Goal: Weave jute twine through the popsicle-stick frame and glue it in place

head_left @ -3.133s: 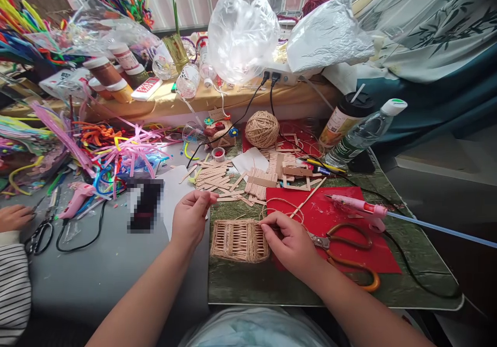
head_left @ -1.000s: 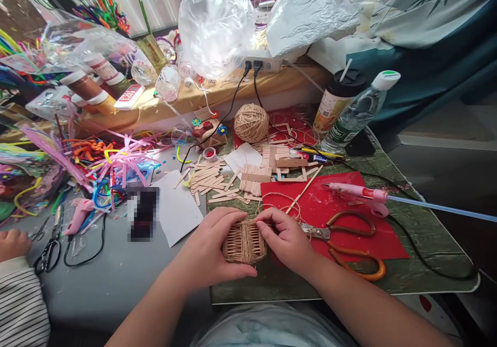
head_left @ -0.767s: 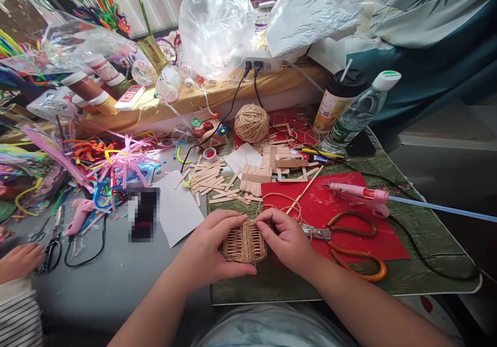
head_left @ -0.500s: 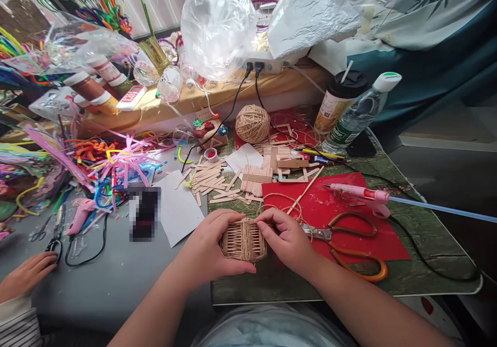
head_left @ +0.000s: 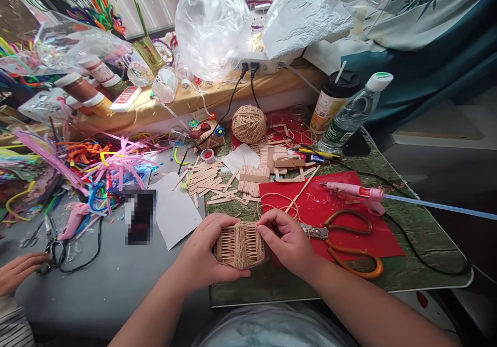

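In the middle front, my left hand grips a small frame of wooden sticks wrapped in jute twine, thumb along its lower edge and fingers behind the upper left. My right hand pinches at the frame's upper right corner, where a strand of twine appears to run; the fingertips partly hide it. Loops of this twine lie just behind, on a red sheet. Large orange-handled scissors rest right of my right hand, their blades partly behind it.
A pink glue gun with a long glue stick lies on the red sheet. Behind are craft sticks, a twine ball, a cup and a water bottle. At left, a co-worker's hand touches scissors.
The twine-wrapped frame has turned a little in my left hand, showing more of its slatted face. My right hand stays at its corner. The view has shifted slightly.
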Motion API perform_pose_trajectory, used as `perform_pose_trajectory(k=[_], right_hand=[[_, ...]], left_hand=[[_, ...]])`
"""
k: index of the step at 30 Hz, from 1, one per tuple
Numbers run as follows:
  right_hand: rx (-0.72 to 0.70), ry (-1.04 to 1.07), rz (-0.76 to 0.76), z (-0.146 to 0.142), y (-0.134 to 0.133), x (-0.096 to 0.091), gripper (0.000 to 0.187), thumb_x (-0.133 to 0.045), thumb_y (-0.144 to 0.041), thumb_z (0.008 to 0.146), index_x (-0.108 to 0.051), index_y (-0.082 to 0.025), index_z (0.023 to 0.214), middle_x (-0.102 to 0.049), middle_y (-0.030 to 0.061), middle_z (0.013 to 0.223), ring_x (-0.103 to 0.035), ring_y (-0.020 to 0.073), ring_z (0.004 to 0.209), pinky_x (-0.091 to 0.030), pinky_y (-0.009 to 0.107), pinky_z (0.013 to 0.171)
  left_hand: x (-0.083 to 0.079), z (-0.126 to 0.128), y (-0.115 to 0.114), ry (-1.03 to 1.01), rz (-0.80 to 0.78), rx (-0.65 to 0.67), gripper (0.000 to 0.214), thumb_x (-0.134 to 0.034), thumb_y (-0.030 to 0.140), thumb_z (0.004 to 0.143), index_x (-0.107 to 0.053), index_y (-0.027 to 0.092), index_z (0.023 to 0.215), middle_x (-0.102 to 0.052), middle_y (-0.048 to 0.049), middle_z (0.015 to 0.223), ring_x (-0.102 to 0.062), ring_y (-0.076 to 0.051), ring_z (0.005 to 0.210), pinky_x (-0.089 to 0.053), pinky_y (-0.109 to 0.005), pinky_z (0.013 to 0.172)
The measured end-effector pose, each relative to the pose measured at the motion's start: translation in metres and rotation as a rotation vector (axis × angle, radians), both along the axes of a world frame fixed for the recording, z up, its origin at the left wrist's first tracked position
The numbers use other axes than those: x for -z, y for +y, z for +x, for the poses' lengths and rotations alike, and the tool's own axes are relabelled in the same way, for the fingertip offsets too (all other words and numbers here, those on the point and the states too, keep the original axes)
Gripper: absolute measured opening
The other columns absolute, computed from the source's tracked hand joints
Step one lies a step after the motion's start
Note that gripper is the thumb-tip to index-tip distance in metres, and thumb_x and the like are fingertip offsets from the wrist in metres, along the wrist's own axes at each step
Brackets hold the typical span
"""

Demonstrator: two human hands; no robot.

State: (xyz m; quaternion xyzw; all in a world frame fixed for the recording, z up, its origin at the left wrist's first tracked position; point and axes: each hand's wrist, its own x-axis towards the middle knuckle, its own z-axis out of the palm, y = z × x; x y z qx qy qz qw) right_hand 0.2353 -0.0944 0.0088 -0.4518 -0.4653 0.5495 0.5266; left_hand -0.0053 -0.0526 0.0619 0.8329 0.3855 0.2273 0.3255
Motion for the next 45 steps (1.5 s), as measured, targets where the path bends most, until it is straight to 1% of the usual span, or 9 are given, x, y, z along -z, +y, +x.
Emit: perform_pose_trajectory(k=[8,20,25,30,35,39,41,43,45], right_hand=[[0.022,-0.155,0.116,0.014,0.002,-0.002,0.018,-0.067,-0.041,0.104,-0.071,-0.024,0.101,-0.072,0.0036,0.086,-0.068,0.0185,0.077,-0.058,0.030,0.071],[0.064,-0.300,0.278,0.014,0.003,-0.011,0.011,-0.066,-0.030,0.104,-0.075,-0.026,0.100,-0.073,0.0039,0.084,-0.067,0.0197,0.075,-0.055,0.034,0.070],[0.131,-0.348,0.336,0.012,0.003,-0.014,0.009,-0.068,-0.025,0.102,-0.077,-0.026,0.100,-0.066,0.0017,0.078,-0.062,0.0183,0.069,-0.052,0.033,0.065],[0.166,-0.344,0.352,0.011,0.005,-0.018,0.009,-0.071,-0.022,0.099,-0.078,-0.026,0.100,-0.067,0.0059,0.093,-0.069,0.0213,0.088,-0.059,0.036,0.079],[0.084,-0.245,0.344,0.011,0.007,-0.018,0.011,-0.066,-0.017,0.100,-0.073,-0.025,0.098,-0.076,0.0072,0.099,-0.073,0.0224,0.094,-0.061,0.037,0.085],[0.089,-0.234,0.353,0.011,0.009,-0.015,0.011,-0.067,-0.015,0.098,-0.071,-0.024,0.096,-0.076,0.0067,0.097,-0.073,0.0214,0.089,-0.061,0.035,0.080],[0.098,-0.241,0.360,0.011,0.010,-0.015,0.012,-0.067,-0.014,0.097,-0.071,-0.025,0.096,-0.075,0.0064,0.096,-0.073,0.0212,0.088,-0.060,0.034,0.079],[0.094,-0.244,0.365,0.011,0.010,-0.016,0.013,-0.066,-0.013,0.097,-0.071,-0.025,0.097,-0.075,0.0060,0.097,-0.073,0.0208,0.089,-0.060,0.034,0.080],[0.084,-0.246,0.366,0.012,0.009,-0.018,0.013,-0.067,-0.012,0.097,-0.072,-0.025,0.097,-0.076,0.0057,0.096,-0.073,0.0206,0.090,-0.060,0.034,0.081]], left_hand=[[0.037,0.000,-0.002,-0.331,-0.025,-0.044,0.087,-0.099,0.066,0.060,-0.062,0.031,0.130,-0.066,-0.0090,0.114,-0.067,-0.029,0.101,-0.059,-0.040,0.085],[0.074,0.008,-0.003,-0.581,-0.170,-0.029,0.091,-0.097,0.069,0.061,-0.059,0.032,0.134,-0.058,-0.0093,0.124,-0.061,-0.030,0.120,-0.055,-0.042,0.103],[0.078,0.005,0.001,-0.575,-0.257,-0.007,0.093,-0.098,0.068,0.058,-0.058,0.032,0.135,-0.056,-0.0108,0.129,-0.057,-0.033,0.132,-0.052,-0.045,0.109],[0.081,0.005,-0.002,-0.607,-0.281,0.004,0.094,-0.100,0.064,0.058,-0.058,0.031,0.135,-0.056,-0.0103,0.130,-0.056,-0.033,0.133,-0.049,-0.044,0.113],[0.082,0.006,-0.002,-0.650,-0.307,0.029,0.094,-0.103,0.060,0.057,-0.060,0.031,0.135,-0.057,-0.0088,0.129,-0.055,-0.032,0.132,-0.046,-0.042,0.116],[0.078,0.005,0.000,-0.668,-0.443,0.055,0.103,-0.107,0.056,0.049,-0.061,0.030,0.138,-0.056,-0.0113,0.137,-0.054,-0.035,0.137,-0.048,-0.042,0.115],[0.074,0.006,0.001,-0.741,-0.565,0.069,0.116,-0.104,0.067,0.047,-0.058,0.029,0.147,-0.055,-0.0147,0.146,-0.055,-0.038,0.139,-0.050,-0.044,0.115],[0.070,0.008,0.005,-0.863,-0.671,-0.032,0.111,-0.092,0.078,0.061,-0.055,0.027,0.153,-0.059,-0.0170,0.150,-0.055,-0.038,0.143,-0.049,-0.047,0.118],[0.066,0.009,0.013,-0.970,-0.694,-0.287,0.075,-0.080,0.068,0.086,-0.063,0.026,0.146,-0.071,-0.0147,0.139,-0.062,-0.031,0.139,-0.046,-0.046,0.122]])
